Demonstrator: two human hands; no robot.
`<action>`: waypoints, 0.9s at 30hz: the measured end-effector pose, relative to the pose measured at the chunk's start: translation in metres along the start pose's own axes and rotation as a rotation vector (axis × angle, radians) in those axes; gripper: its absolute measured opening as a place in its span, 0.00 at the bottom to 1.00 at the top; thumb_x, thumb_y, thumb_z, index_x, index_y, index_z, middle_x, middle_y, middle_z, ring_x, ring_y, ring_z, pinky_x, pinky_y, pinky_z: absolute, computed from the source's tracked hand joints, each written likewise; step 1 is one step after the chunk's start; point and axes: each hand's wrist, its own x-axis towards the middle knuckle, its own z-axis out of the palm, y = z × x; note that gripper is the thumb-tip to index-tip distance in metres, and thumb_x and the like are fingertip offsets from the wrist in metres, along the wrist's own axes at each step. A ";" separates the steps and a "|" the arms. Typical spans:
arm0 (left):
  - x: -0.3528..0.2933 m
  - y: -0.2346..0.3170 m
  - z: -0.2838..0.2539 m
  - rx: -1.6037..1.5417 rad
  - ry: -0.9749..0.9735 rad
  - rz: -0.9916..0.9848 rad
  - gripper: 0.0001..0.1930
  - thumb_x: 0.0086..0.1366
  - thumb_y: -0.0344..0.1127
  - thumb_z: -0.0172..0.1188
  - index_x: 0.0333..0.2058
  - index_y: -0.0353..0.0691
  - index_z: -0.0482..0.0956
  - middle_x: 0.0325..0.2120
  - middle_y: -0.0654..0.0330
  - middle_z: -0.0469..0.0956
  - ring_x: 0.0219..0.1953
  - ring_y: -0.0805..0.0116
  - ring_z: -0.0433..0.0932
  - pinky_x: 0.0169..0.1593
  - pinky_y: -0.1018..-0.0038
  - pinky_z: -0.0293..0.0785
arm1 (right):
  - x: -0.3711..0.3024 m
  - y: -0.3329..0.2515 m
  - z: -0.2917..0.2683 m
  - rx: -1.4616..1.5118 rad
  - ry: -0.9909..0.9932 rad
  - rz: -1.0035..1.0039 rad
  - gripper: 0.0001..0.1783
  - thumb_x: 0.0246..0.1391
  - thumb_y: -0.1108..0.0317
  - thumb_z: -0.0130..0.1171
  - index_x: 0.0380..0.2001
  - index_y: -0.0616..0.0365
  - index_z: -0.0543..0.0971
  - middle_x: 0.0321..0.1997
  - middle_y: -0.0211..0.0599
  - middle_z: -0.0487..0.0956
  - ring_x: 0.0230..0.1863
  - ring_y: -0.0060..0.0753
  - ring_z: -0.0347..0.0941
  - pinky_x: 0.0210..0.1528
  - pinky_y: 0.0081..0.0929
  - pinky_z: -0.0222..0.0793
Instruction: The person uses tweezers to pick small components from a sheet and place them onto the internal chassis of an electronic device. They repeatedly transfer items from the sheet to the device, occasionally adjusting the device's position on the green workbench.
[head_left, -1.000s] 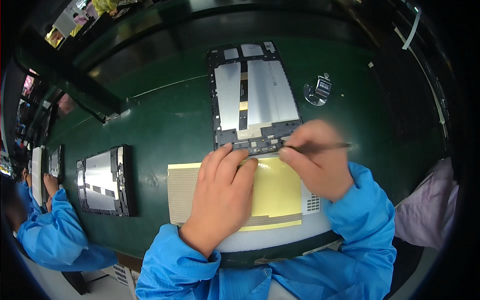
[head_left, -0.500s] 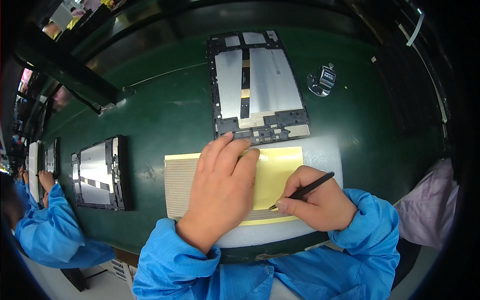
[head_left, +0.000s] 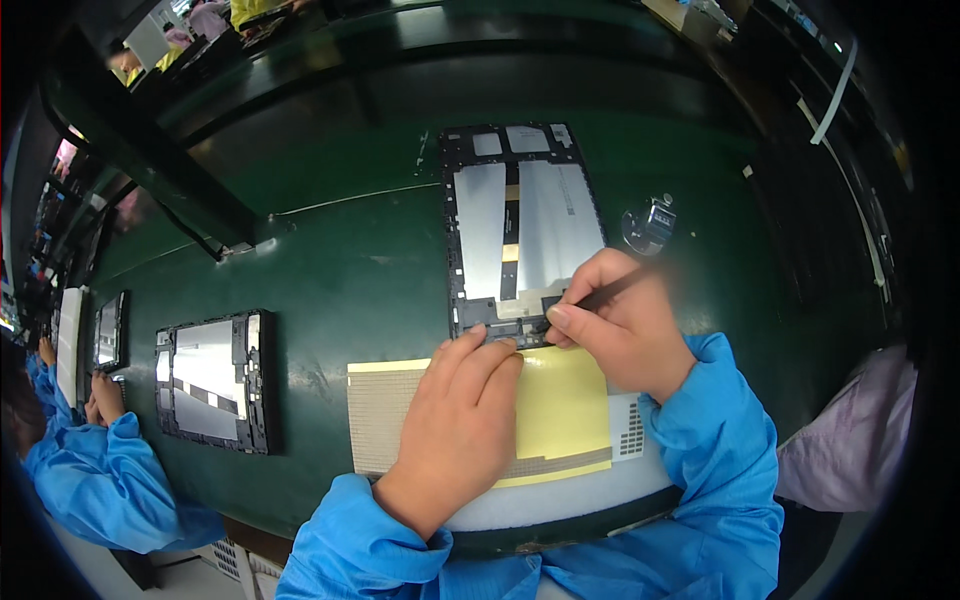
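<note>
My right hand (head_left: 632, 325) pinches black tweezers (head_left: 606, 293), whose tip meets the lower part of a tablet's inner frame (head_left: 553, 215). That frame is black with silver plates and a dark ribbon strip down its middle. My left hand (head_left: 458, 425) lies flat with fingers stretched, its fingertips touching the frame's near edge. Beneath the palm is a yellow backing sheet (head_left: 565, 405) with rows of small grey-brown adhesive pieces. Whether a small piece sits in the tweezers' tip cannot be made out.
A white foam pad (head_left: 560, 508) lies under the sheet. A chrome tally counter (head_left: 655, 222) stands right of the frame. Another tablet frame (head_left: 205, 375) is at left, near a co-worker's blue sleeve (head_left: 110, 480). A dark post (head_left: 150, 145) rises at back left.
My right hand has moved the tweezers up from the sheet's lower rows to the tablet frame. My left hand stays on the sheet. The whole view has shifted slightly.
</note>
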 end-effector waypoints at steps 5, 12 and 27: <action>-0.003 -0.002 -0.001 0.009 -0.010 0.009 0.19 0.49 0.20 0.59 0.43 0.30 0.76 0.44 0.49 0.74 0.51 0.45 0.72 0.59 0.56 0.70 | 0.001 0.001 0.000 -0.130 -0.038 -0.007 0.08 0.55 0.76 0.62 0.32 0.61 0.71 0.27 0.32 0.75 0.30 0.19 0.74 0.30 0.18 0.69; 0.000 -0.001 -0.004 -0.007 -0.026 0.011 0.19 0.49 0.19 0.59 0.43 0.30 0.76 0.44 0.48 0.74 0.51 0.44 0.72 0.59 0.56 0.70 | 0.000 0.000 -0.002 -0.198 -0.072 -0.027 0.09 0.55 0.75 0.63 0.31 0.59 0.71 0.26 0.29 0.73 0.28 0.17 0.69 0.30 0.19 0.66; 0.003 0.005 0.000 0.139 -0.055 -0.025 0.27 0.47 0.22 0.59 0.51 0.33 0.75 0.52 0.46 0.71 0.54 0.45 0.69 0.58 0.57 0.68 | -0.082 -0.003 0.011 -0.032 -0.161 0.216 0.10 0.54 0.73 0.66 0.31 0.60 0.73 0.30 0.30 0.73 0.31 0.18 0.67 0.32 0.20 0.65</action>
